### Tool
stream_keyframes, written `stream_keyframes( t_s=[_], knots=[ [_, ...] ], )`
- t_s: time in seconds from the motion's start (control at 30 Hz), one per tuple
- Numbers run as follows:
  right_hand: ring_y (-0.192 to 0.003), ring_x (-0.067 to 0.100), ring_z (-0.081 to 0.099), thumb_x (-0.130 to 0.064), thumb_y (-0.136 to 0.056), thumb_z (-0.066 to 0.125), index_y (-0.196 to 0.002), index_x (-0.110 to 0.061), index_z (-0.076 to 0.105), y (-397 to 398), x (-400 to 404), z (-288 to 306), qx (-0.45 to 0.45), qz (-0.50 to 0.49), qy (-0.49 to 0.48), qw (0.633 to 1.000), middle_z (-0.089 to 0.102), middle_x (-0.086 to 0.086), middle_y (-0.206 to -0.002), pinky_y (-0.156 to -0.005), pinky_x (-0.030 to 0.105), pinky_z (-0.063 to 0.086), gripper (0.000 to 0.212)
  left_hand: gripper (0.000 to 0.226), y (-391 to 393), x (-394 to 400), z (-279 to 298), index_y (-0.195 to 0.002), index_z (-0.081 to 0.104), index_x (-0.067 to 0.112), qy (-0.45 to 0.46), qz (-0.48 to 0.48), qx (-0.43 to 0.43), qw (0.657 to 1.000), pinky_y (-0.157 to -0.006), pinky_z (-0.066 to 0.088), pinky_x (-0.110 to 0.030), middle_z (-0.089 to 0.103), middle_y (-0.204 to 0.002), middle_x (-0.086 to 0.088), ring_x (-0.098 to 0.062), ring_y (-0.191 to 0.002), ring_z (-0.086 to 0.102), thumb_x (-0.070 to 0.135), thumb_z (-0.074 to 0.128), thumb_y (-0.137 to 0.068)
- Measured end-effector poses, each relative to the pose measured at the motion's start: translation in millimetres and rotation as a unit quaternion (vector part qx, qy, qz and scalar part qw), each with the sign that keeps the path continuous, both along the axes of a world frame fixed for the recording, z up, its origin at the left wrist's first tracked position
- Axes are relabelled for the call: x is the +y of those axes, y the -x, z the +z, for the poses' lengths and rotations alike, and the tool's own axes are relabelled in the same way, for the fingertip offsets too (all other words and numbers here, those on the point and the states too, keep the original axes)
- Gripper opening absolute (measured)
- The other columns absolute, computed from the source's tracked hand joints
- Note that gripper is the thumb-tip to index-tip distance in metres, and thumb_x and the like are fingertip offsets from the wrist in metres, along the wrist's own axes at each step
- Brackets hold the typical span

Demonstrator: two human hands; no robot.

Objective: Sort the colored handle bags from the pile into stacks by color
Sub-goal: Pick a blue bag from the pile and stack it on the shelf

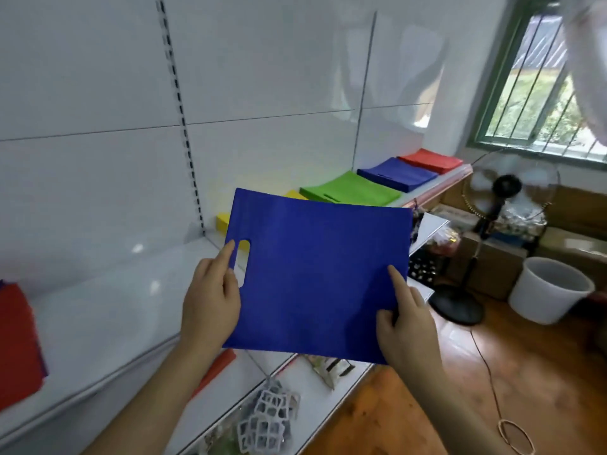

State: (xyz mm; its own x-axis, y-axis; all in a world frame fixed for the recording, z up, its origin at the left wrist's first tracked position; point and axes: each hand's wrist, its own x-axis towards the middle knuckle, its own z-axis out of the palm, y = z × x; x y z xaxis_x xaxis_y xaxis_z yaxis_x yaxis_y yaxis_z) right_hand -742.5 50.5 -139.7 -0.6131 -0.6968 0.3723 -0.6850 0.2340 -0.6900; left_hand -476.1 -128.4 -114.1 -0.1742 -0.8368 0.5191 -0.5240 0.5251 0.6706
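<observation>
White shelf (108, 310), flat blue handle bag (315, 277), oval cut-out

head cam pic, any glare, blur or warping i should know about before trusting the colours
Head view: wide-angle warping bows the shelf upright and window bars; daylight glare spots sit on the glossy white shelf; the fan and the red pile at the left edge are blurred; the blue bag, held in the left hand and right hand, is evenly lit and sharp.
</observation>
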Motion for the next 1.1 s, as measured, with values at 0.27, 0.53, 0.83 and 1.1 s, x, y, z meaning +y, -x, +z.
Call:
stream_keyframes(
  t_s=[0.27,0.53,0.83,1.1],
  knots=[
    [-0.086,0.002,0.055,-0.024,-0.101,0.055,-0.163,-0.033,0.026,118.0,41.8,-14.5,0.000,-0.108,-0.022,0.994,0.049,-0.012,-0.121,-0.072,0.032,0.054,0.069,0.051,160.7,-2.0,-19.5,-0.153,0.049,0.033,0.007,-0.096,-0.039,0.995,-0.064,0.049,-0.035,0.048,-0.101,0.006,-0.011,-0.080,0.056,0.014,0.046,-0.105],
    [-0.086,0.003,0.057,-0.029,-0.103,0.057,-0.164,-0.039,0.019,237.7,27.5,-10.3,0.019,-0.178,-0.074,0.981,0.047,-0.020,-0.119,-0.069,0.024,0.054,0.073,0.051,315.0,-53.6,-31.1,-0.155,0.047,0.030,-0.002,-0.159,-0.047,0.986,-0.058,0.046,-0.036,0.051,-0.109,0.001,-0.011,-0.075,0.051,0.017,0.045,-0.106],
    [-0.089,0.002,0.057,-0.028,-0.102,0.058,-0.166,-0.039,0.012,367.0,-0.7,11.7,0.017,-0.247,-0.097,0.964,0.049,-0.017,-0.121,-0.066,0.019,0.047,0.079,0.056,473.3,-111.9,-21.5,-0.158,0.039,0.035,-0.019,-0.223,-0.075,0.972,-0.065,0.050,-0.039,0.051,-0.110,0.000,-0.017,-0.077,0.053,0.022,0.046,-0.104],
    [-0.085,0.002,0.058,-0.028,-0.100,0.056,-0.166,-0.040,0.010,478.7,-16.9,-5.4,0.009,-0.276,-0.110,0.955,0.049,-0.018,-0.116,-0.066,0.025,0.055,0.081,0.056,597.8,-130.1,-32.3,-0.157,0.040,0.033,-0.017,-0.246,-0.107,0.963,-0.065,0.055,-0.042,0.054,-0.118,0.004,-0.015,-0.082,0.057,0.021,0.048,-0.103]
  ],
)
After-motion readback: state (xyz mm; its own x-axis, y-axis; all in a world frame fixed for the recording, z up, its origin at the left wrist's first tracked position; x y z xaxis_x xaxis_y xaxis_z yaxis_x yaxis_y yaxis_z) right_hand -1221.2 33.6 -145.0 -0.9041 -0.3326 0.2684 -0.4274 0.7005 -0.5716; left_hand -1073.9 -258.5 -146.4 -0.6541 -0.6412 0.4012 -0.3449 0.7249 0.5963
